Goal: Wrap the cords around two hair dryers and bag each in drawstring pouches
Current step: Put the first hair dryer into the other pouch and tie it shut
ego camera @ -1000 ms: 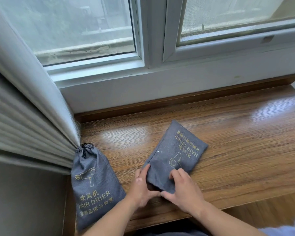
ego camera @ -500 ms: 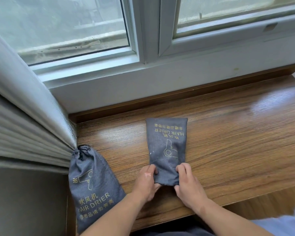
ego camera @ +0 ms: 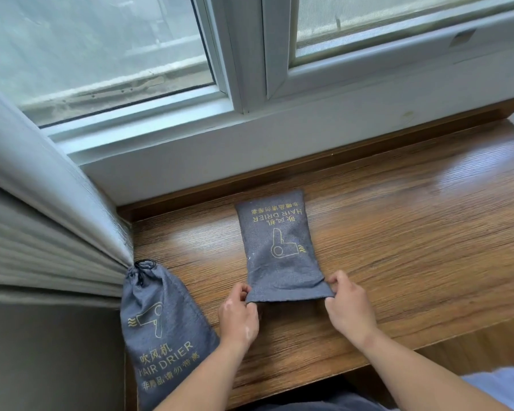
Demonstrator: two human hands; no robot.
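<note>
A grey drawstring pouch (ego camera: 276,247) with gold "HAIR DRIER" print lies on the wooden ledge (ego camera: 398,247), its mouth towards me. My left hand (ego camera: 238,312) pinches the left corner of its mouth, and my right hand (ego camera: 349,307) pinches the right corner, stretching the edge wide. A second, matching pouch (ego camera: 161,330) lies at the left with its drawstring pulled tight and looks filled. No hair dryer shows outside the pouches.
Folded grey curtain (ego camera: 42,226) hangs at the left and touches the closed pouch's top. A white window frame (ego camera: 244,84) rises behind the ledge. The ledge's front edge runs just below my wrists, with wooden floor (ego camera: 472,348) beyond it at the right.
The pouch turned from slanted to straight, mouth towards me. My hands moved apart from its middle to the two corners, spreading the mouth wide.
</note>
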